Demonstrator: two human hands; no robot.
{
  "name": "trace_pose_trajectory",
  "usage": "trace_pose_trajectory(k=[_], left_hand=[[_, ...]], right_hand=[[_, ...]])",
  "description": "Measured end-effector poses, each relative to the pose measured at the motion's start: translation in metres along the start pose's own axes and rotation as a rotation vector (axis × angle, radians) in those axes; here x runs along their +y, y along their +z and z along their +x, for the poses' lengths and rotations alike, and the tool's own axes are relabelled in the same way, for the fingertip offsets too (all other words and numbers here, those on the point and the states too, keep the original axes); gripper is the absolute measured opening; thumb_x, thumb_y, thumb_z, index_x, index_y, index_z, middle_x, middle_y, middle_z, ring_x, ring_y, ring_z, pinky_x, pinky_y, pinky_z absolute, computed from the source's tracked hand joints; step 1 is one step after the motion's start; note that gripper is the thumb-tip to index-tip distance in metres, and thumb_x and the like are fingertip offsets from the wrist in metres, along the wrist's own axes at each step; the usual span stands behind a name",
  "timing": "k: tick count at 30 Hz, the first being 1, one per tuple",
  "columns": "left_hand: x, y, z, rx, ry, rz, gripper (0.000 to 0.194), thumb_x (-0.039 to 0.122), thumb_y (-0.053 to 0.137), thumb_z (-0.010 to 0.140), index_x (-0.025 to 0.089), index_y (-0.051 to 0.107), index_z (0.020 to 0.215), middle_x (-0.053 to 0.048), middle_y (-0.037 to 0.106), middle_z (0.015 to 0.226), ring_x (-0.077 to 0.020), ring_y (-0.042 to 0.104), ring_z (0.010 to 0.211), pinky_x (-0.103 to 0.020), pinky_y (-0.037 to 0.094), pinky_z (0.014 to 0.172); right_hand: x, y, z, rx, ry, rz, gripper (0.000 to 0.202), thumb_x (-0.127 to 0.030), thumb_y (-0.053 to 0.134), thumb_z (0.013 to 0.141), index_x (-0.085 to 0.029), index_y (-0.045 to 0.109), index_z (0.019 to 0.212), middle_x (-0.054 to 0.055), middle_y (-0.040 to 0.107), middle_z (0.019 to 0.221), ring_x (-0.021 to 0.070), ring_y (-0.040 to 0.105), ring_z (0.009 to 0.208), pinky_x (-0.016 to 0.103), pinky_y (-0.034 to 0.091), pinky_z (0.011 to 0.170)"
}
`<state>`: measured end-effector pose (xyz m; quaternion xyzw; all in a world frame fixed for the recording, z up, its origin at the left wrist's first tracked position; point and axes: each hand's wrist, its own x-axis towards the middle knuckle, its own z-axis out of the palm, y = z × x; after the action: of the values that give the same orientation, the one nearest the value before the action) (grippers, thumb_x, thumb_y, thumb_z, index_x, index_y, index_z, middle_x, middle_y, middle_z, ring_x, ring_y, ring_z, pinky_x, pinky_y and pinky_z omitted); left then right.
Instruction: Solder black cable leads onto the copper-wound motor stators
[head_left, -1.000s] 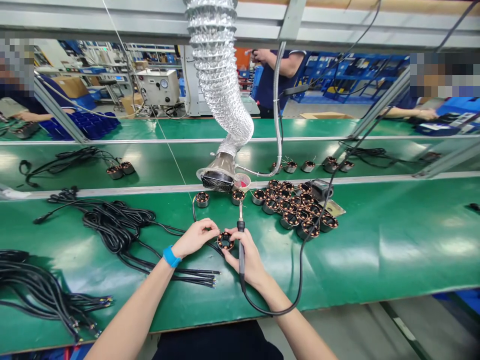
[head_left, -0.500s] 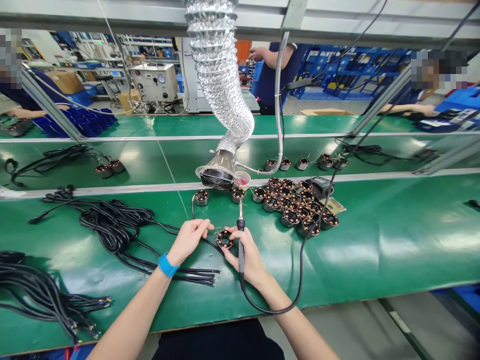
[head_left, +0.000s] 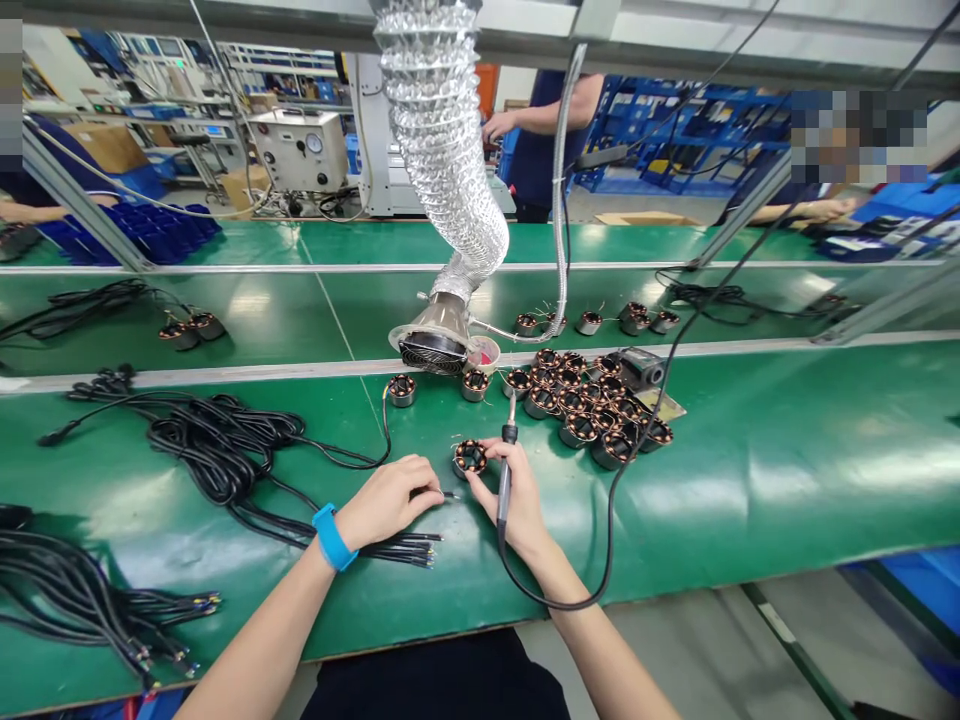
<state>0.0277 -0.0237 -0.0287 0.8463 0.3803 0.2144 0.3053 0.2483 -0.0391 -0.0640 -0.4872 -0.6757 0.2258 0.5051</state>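
My right hand is closed around a soldering iron, its tip pointing away from me. The thumb and index finger of that hand also grip a motor stator with copper windings, at the bench's surface. To the left, my left hand pinches a thin black cable whose stripped end sticks out past the fingertips, just below the stator and apart from it. Most of that cable is hidden by the hand. Under the left wrist lie several cable ends.
A cluster of stators stands right of centre. One stator has a cable attached. Coiled black cables cover the left side. A fume duct with a fan hood hangs over the middle. The iron's cord loops right. Co-workers stand beyond.
My left hand has moved from the stator's wire down towards me and now pinches a cable end. My right hand has shifted right and slightly away with the iron and stator.
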Motion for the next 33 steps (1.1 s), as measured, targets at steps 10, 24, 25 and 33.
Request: trace_pose_trajectory(k=[10,24,25,33], left_hand=[[0.001,-0.011,-0.002,0.239,-0.266,-0.671,0.023,0.032,0.065,0.086,0.012,0.071,0.095,-0.005,0.067,0.083,-0.0147,0.059,0.075,-0.025,0.048,0.072],[0.007,-0.014,0.001,0.227,-0.26,-0.735,0.028,0.038,0.065,0.086,0.012,0.067,0.077,-0.001,0.059,0.069,-0.0116,0.05,0.066,-0.023,0.042,0.065],[0.007,-0.013,0.001,0.236,-0.262,-0.747,0.028,0.038,0.066,0.086,0.012,0.067,0.076,-0.001,0.059,0.07,-0.0119,0.051,0.068,-0.023,0.042,0.067],[0.003,-0.008,0.002,0.285,-0.331,-0.797,0.021,0.032,0.068,0.081,0.013,0.062,0.076,0.0,0.059,0.071,-0.0118,0.051,0.068,-0.023,0.041,0.068]], right_hand=[[-0.025,0.026,0.007,-0.085,-0.032,0.037,0.032,-0.02,0.067,0.086,-0.026,0.049,0.112,0.007,0.054,0.119,0.0208,0.057,0.11,0.04,0.048,0.098],[-0.05,0.05,0.008,0.108,0.075,0.319,0.024,-0.016,0.063,0.089,-0.026,0.05,0.106,0.0,0.054,0.1,0.0129,0.065,0.082,0.033,0.052,0.083],[-0.05,0.05,0.007,0.11,0.082,0.303,0.023,-0.016,0.063,0.089,-0.026,0.051,0.106,0.0,0.053,0.1,0.0125,0.065,0.08,0.032,0.052,0.082],[-0.064,0.04,0.01,0.068,-0.087,0.07,0.035,-0.015,0.068,0.085,-0.026,0.054,0.115,0.006,0.056,0.115,0.0204,0.059,0.109,0.038,0.05,0.095]])
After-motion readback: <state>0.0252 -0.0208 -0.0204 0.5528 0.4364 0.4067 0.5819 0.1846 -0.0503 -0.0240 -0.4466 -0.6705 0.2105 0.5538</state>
